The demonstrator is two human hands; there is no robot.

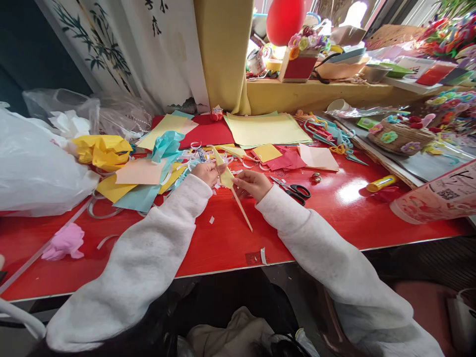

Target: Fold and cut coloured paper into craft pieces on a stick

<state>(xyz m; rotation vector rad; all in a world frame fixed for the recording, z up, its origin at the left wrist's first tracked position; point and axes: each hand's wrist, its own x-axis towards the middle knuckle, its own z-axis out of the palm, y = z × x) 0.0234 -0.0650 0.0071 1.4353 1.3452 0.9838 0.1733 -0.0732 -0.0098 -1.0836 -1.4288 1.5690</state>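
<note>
Use the bare front area of the red worktop (320, 225) as the working zone; both forearms reach across it, and elbow room on either side is adequate. The white plastic bag (37, 163) bulges at the left and should not be allowed to crowd the left elbow. The pale yellow sheets (267, 130) lie flat at the back, well apart from the handling area. The left hand (207, 173) pinches the folded yellow paper (226, 179) at its upper left side; the right hand (254, 185) pinches it lower down, near the narrow end. Each grip is closed on the paper, which is held at a slant between the hands, above the worktop. For a clean result, apply light fingertip pressure only, steady the piece with the left grip, and press edges with the right in short strokes. The scissors (297, 192) lie just beyond the right wrist; avoid brushing their handles. The thin stem (241, 210) slants down toward the person; whether it is separate from the paper cannot be told. Do not bend it. Brush aside the small paper scrap (211, 219) before laying anything down.
</note>
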